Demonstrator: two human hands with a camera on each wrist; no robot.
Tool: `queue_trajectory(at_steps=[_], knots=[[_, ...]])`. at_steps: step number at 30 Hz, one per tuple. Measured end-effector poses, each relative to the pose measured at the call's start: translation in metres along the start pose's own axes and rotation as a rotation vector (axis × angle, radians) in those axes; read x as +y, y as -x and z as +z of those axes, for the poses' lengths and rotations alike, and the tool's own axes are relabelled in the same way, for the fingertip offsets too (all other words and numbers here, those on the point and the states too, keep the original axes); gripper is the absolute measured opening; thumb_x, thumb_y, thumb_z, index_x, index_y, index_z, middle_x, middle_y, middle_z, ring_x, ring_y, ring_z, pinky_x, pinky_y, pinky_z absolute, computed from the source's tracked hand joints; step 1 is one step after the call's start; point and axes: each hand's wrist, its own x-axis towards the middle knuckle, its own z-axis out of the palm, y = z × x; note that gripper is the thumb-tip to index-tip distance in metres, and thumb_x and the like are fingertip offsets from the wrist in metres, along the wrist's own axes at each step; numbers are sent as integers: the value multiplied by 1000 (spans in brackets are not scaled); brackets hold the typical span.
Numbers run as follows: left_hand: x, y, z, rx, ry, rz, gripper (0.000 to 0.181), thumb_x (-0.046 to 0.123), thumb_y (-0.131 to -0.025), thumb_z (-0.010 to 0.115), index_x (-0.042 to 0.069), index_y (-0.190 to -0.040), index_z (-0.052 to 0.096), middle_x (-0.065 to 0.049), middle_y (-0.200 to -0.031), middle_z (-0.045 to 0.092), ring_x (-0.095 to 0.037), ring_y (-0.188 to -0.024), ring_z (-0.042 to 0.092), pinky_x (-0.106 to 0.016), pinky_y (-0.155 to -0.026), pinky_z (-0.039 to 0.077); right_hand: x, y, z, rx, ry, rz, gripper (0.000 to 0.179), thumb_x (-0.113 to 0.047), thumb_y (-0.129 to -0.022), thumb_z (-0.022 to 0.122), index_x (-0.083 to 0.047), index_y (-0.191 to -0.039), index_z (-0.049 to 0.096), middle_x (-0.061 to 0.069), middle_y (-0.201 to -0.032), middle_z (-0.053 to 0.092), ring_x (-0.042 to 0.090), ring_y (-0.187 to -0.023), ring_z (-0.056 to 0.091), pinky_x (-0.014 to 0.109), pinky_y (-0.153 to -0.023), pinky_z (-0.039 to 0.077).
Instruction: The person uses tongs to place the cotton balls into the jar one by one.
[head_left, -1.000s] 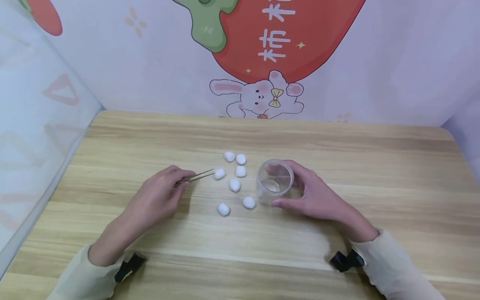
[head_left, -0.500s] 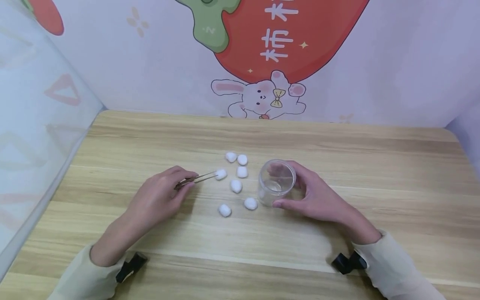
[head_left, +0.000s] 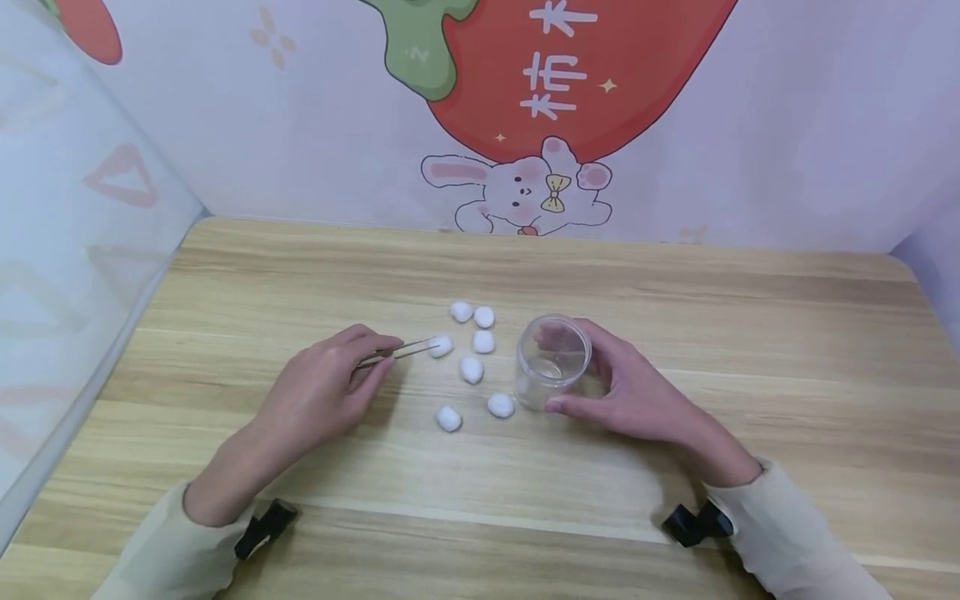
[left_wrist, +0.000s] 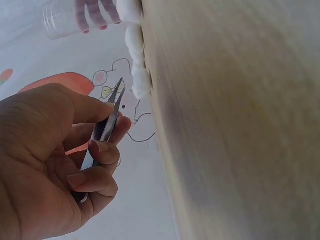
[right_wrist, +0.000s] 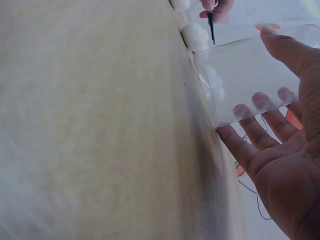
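My left hand (head_left: 322, 379) pinches metal tweezers (left_wrist: 106, 125) between thumb and fingers. Their tips, slightly apart, point right and overlap the edge of the leftmost white cotton ball (head_left: 443, 347) in the head view; whether they touch it I cannot tell. Several more cotton balls (head_left: 471, 370) lie loosely grouped on the table between the hands. On the right, a clear round jar (head_left: 529, 387) stands upright and uncapped, with no cotton visible inside. My right hand (head_left: 633, 385) holds it from the right side, thumb in front and fingers behind, as the right wrist view also shows.
The wood-grain table (head_left: 480, 517) spans the head view. A pale printed backdrop (head_left: 315, 125) rises behind it and along the left side. Two cotton balls (head_left: 501, 406) lie near the front, one close to the jar's left side. Each sleeve carries a black wrist camera (head_left: 266, 529).
My left hand has shifted slightly right, bringing the tweezer tips from just left of the leftmost cotton ball to over its edge. The jar and right hand stay in place.
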Motion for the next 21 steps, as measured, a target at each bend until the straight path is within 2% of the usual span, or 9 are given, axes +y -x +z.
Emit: queue_trajectory(at_steps=[7, 17, 21], knots=[[1, -5, 4, 11, -20, -4, 18, 19, -101, 72, 13, -116, 80, 0, -104, 79, -14, -76, 66, -38, -68, 55, 2, 0, 0, -3, 6, -6, 78, -18, -83, 93, -18, -149, 53, 3, -146, 62, 25, -139, 61, 17, -110, 49], [7, -14, 3, -49, -31, -22, 17, 16, -99, 73, 13, -114, 81, -1, -98, 77, -10, -66, 54, -29, -60, 46, 2, 0, 3, 8, 2, -4, 80, -15, -80, 94, -21, -148, 53, -2, -147, 62, 20, -139, 61, 16, -112, 47], [8, -14, 3, -57, -35, -32, 17, 16, -99, 73, 12, -114, 81, -3, -96, 76, -10, -64, 52, -28, -58, 44, 1, 0, 2, 14, 15, -24, 77, -15, -81, 94, -19, -148, 54, 1, -146, 63, 23, -137, 62, 17, -112, 48]])
